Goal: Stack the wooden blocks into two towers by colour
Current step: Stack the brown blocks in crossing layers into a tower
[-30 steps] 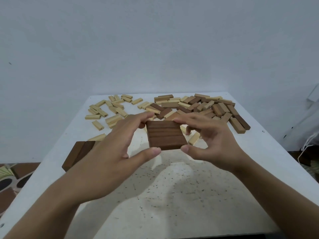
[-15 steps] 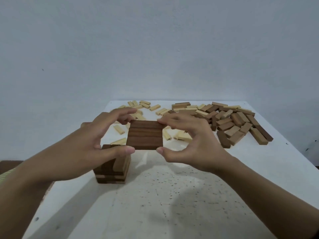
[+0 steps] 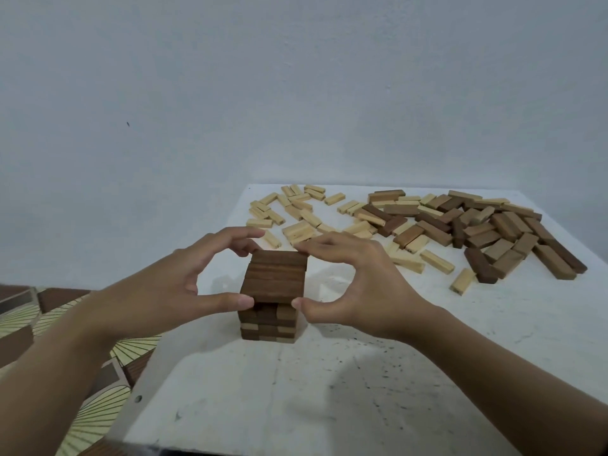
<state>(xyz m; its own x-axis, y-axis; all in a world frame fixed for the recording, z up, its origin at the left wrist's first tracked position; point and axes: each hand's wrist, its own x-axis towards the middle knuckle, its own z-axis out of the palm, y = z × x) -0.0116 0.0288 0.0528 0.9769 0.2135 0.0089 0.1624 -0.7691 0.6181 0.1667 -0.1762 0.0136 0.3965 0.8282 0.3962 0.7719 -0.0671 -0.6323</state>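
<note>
Left hand [image 3: 184, 291]: my fingers pinch the dark block layer [image 3: 274, 278].
Right hand [image 3: 358, 287]: my fingers pinch its other side.
Dark block layer: atop the tower [image 3: 268, 324], seemingly touching.
Loose blocks [image 3: 427, 225]: behind the tower, on the desk [image 3: 296, 390].

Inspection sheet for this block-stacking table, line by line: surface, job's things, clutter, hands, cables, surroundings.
Surface: white table, flecked with dark specks.
Job's things: short tower of brown wooden blocks near the table's left edge. A flat layer of dark brown wooden blocks is directly over it, and I cannot tell if it is seated. Loose pale wooden blocks lie at the back. Loose brown wooden blocks lie back right, with some pale ones mixed in.
Clutter: nothing seen.
Hands: left hand and right hand each pinch the layer, thumb in front and fingers behind.
Cables: nothing seen.
Surroundings: plain pale wall; patterned floor tiles at left.
</note>
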